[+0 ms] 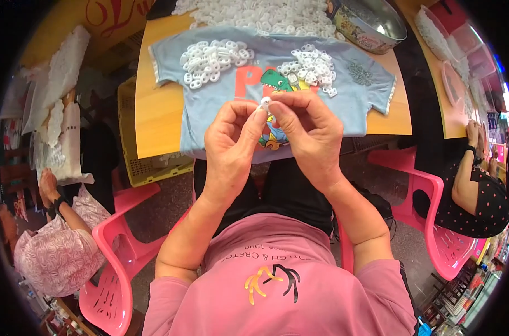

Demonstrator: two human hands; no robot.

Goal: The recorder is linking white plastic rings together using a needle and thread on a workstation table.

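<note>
My left hand [230, 134] and my right hand [315, 130] meet over the near part of a light blue T-shirt [201, 115] spread on the table. Between their pinched fingertips is a small white plastic piece [265, 102]; its exact shape is mostly covered by the fingers. Beyond my left hand lies a pile of white oval plastic pieces with holes [212, 60]. A second pile of small white plastic pieces [315, 68] sits beyond my right hand. To its right is a cluster of small dark grey bits [363, 73], too fine to make out.
A large heap of white pieces [260, 14] covers the table's far side, beside a round metal tin [372, 27]. The wooden table [159, 120] ends before my lap. A yellow crate [153, 171] stands below left. People sit on both sides, near pink chairs [117, 246].
</note>
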